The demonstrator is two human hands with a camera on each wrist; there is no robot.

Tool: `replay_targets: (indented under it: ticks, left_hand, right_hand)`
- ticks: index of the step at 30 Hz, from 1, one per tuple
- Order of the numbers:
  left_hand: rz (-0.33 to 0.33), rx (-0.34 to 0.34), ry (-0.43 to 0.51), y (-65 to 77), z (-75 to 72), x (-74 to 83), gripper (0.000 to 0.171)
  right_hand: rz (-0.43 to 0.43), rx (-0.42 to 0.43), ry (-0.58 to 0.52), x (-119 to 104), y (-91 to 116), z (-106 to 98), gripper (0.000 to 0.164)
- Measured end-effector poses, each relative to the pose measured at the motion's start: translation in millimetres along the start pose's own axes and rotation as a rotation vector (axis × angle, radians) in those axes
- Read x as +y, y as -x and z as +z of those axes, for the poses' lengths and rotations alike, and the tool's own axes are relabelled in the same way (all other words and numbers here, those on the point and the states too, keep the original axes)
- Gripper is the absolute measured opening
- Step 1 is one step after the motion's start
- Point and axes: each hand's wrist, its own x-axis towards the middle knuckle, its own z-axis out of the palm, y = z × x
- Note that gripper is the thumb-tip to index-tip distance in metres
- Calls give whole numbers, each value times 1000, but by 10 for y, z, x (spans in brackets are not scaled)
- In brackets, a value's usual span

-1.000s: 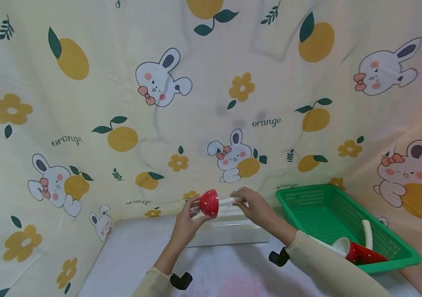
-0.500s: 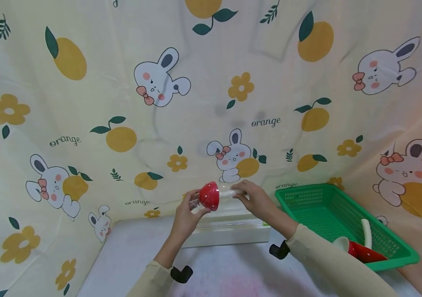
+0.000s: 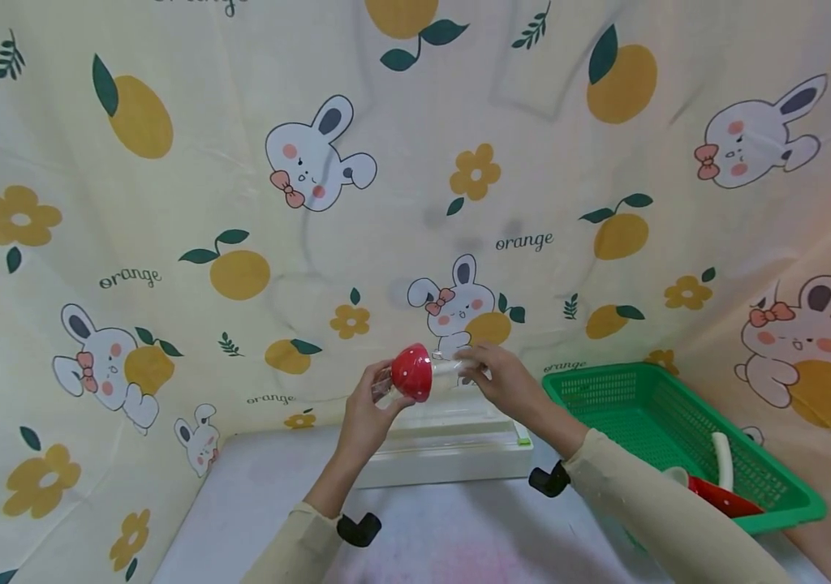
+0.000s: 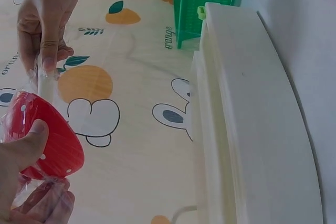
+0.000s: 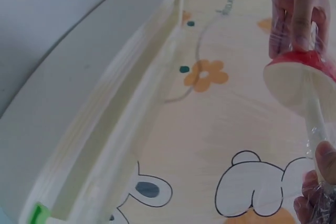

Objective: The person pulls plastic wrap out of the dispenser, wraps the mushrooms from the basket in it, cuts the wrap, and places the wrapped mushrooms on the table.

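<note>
A toy mushroom with a red, white-dotted cap [image 3: 411, 373] and a white stem [image 5: 314, 116] is held sideways in the air, wrapped in clear plastic film. My left hand [image 3: 368, 415] grips the cap end, thumb on the red side, with crinkled film bunched at its fingers in the left wrist view. At the other end, my right hand [image 3: 505, 383] pinches the stem's tip and the film around it. Below and behind them lies a long white cling film dispenser [image 3: 452, 466] with a green slider [image 3: 523, 442] at its right end.
To the right stands a green plastic basket [image 3: 810, 509], holding a white curved stem [image 3: 723, 462] and a red dotted piece [image 3: 728, 496]. My right sleeve passes in front of it. A patterned cloth hangs behind the white table [image 3: 277, 470].
Both hands have risen a little with the mushroom, holding it at the same two ends. More of the dispenser, including its green slider, now shows beneath.
</note>
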Motion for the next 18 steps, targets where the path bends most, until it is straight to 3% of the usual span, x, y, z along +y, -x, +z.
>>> replay_targets:
  ticks: [18]
  left_hand:
    - [38,22,35,-99,-143,188,67]
  right_hand:
    - [-67,46,-23,-101,-146,-161,34]
